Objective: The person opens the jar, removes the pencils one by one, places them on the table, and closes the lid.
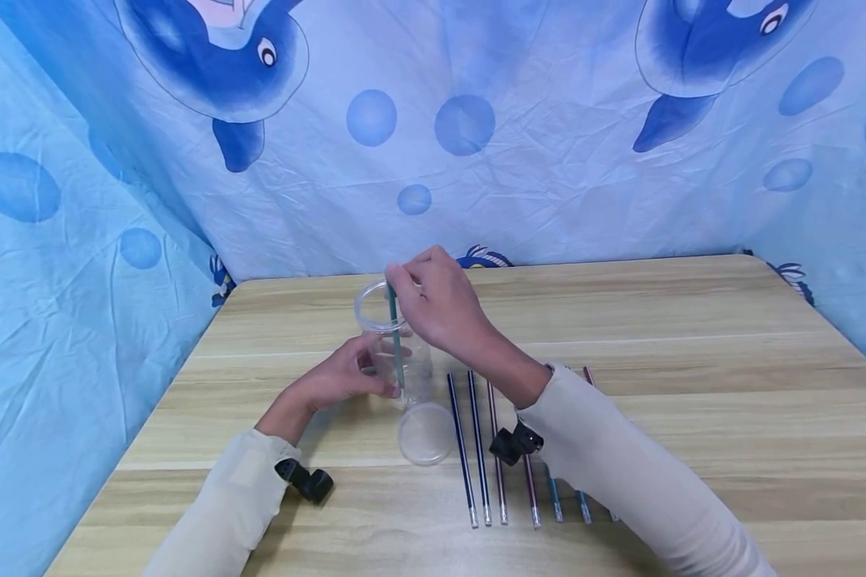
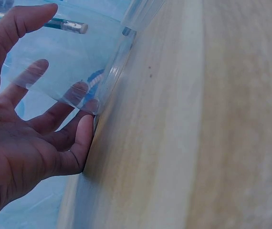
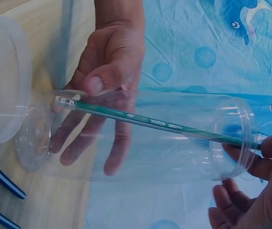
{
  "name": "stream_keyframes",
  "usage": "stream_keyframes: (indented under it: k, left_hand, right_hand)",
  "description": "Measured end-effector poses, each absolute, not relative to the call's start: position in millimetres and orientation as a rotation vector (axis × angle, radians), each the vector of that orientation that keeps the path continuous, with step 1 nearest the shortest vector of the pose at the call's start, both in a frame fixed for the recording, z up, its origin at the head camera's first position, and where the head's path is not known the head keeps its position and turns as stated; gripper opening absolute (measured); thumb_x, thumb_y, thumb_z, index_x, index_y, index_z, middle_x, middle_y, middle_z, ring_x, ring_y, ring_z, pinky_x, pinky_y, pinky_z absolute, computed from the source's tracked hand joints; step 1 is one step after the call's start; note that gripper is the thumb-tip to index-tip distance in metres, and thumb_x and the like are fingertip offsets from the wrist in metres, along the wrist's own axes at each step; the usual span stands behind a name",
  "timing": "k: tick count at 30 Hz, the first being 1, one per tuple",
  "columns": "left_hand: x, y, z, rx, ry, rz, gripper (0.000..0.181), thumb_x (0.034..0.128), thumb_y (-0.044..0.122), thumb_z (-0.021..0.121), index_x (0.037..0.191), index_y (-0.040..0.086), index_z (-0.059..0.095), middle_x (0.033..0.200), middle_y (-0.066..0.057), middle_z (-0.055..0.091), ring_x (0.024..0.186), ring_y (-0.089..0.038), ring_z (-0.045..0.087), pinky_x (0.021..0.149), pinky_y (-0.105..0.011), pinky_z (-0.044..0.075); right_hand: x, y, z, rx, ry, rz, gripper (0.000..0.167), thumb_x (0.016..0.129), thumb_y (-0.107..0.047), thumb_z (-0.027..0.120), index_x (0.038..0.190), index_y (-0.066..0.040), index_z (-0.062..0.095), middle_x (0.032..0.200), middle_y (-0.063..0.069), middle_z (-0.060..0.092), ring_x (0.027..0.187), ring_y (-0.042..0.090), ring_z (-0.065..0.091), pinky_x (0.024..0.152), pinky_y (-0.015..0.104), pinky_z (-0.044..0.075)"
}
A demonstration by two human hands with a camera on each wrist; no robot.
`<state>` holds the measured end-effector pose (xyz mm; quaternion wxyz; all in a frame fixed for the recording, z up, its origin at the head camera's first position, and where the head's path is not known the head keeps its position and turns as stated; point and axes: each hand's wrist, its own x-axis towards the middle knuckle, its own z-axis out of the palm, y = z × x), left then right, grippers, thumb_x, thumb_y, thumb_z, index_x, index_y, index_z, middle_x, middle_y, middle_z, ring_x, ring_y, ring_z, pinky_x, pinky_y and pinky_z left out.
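A clear plastic jar [image 1: 420, 361] stands upright on the table, its rim open at the top. My left hand [image 1: 341, 375] holds its side low down, thumb on one side and fingers spread behind the wall. Above the rim, my right hand [image 1: 443, 304] pinches a green pencil [image 3: 141, 119] near its upper end. Most of that pencil is inside the jar, slanted, with the eraser end downward. In the left wrist view the metal ferrule and eraser [image 2: 74, 26] show through the plastic, above the jar's bottom.
A round translucent lid [image 1: 426, 434] lies in front of the jar. To its right, several pencils lie in a row, including a dark blue pencil [image 1: 463, 453] and a dark red pencil [image 1: 531, 493]; the right sleeve [image 1: 621, 457] partly covers them. A blue curtain [image 1: 548, 200] hangs behind the table [image 1: 729, 336].
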<state>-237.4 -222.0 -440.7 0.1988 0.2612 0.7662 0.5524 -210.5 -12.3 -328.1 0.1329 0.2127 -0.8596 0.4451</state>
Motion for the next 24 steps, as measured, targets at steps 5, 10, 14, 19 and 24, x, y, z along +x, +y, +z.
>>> stream_keyframes:
  k: [5,10,14,19,24]
  left_hand:
    - [-238.0,-222.3,-440.5,0.748,2.156,1.530,0.083,0.0775,0.004,0.082,0.150,0.011,0.041,0.137,-0.019,0.057,0.120,-0.035,0.054,0.099,-0.049,0.039]
    - [-238.6,-221.1,-439.3,0.721,2.200,1.506,0.083,0.0755,0.007,0.083,0.148,0.011,0.044,0.138,-0.015,0.056,0.128,-0.034,0.047,0.105,-0.052,0.032]
    - [-238.1,-220.4,-438.1,0.685,2.201,1.519,0.082,0.0741,0.005,0.084,0.146,0.013,0.045,0.137,-0.016,0.057,0.128,-0.035,0.048,0.105,-0.051,0.033]
    - [-238.4,-220.0,-437.9,0.704,2.192,1.525,0.082,0.0747,0.003,0.084,0.146,0.013,0.045,0.136,-0.017,0.057,0.124,-0.035,0.051,0.100,-0.047,0.038]
    - [-237.5,-220.2,-439.5,0.708,2.184,1.534,0.080,0.0746,0.003,0.083,0.146,0.012,0.047,0.137,-0.017,0.057,0.127,-0.035,0.049,0.103,-0.049,0.035]
  right_hand:
    - [-211.5,-10.8,-324.8,0.613,-2.390,1.341,0.048,0.100,-0.028,0.038,0.065,-0.012,0.066,0.082,0.002,0.058,0.093,0.015,0.047,0.078,0.035,0.041]
    - [-211.3,-9.0,-325.6,0.598,-2.343,1.368,0.047,0.107,-0.034,0.036,0.076,-0.011,0.063,0.080,0.004,0.051,0.079,0.018,0.046,0.069,0.034,0.039]
    - [-211.5,-8.9,-326.0,0.629,-2.288,1.375,0.043,0.109,-0.036,0.035,0.080,-0.010,0.053,0.075,0.001,0.056,0.065,0.017,0.047,0.060,0.032,0.038]
    - [-210.7,-8.5,-325.9,0.683,-2.222,1.443,0.041,0.109,-0.036,0.034,0.084,-0.010,0.052,0.072,-0.006,0.067,0.061,0.012,0.055,0.056,0.032,0.041]
    - [-211.2,-7.1,-328.3,0.785,-2.154,1.488,0.031,0.109,-0.028,0.041,0.089,-0.009,0.055,0.071,-0.004,0.066,0.056,0.013,0.058,0.057,0.030,0.046]
